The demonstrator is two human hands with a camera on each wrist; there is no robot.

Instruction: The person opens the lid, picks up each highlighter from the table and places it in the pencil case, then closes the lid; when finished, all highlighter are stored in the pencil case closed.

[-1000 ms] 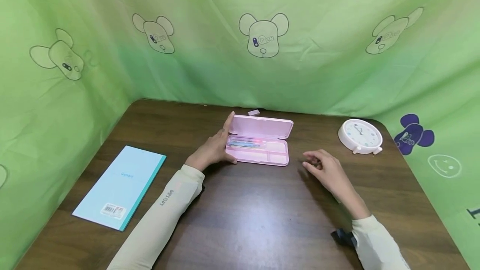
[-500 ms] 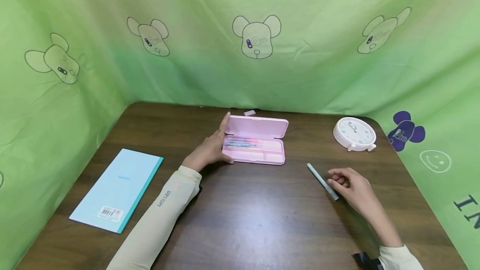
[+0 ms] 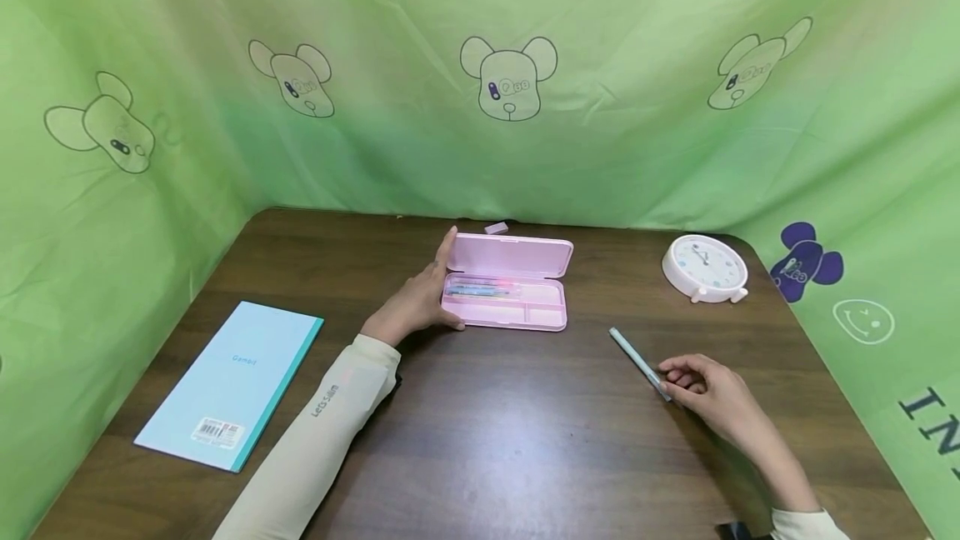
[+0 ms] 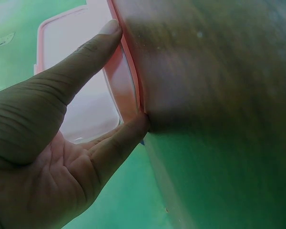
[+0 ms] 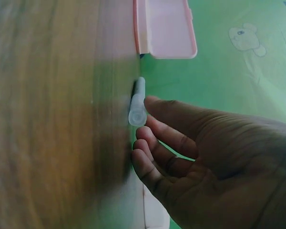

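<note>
In the head view, a pink pencil case (image 3: 504, 326) lies with its lid raised. Several slim pens (image 3: 480, 290) fill its rear left compartment. My left hand (image 3: 411, 302) grips the case's left end, thumb at the front edge and fingers toward the back; the left wrist view has the thumb along the case's side (image 4: 121, 81). To the right, a pale blue-grey pen (image 3: 632, 350) lies slanted on the table. Curled around its near end, my right hand (image 3: 712, 398) pinches it with thumb and forefinger. The right wrist view shows the pen's round end (image 5: 137, 117) at the fingertips.
A light blue notebook (image 3: 232, 382) with a barcode label lies on the left of the brown table (image 3: 480, 440). A white round alarm clock (image 3: 705, 269) rests at the back right. Behind the case lid is a small pink block (image 3: 496, 228). Green printed cloth (image 3: 375, 148) surrounds the table.
My right hand first drew back toward the lower right, revealing the pen, then came onto the pen's near end. The left hand has stayed on the case. The head view has shifted slightly.
</note>
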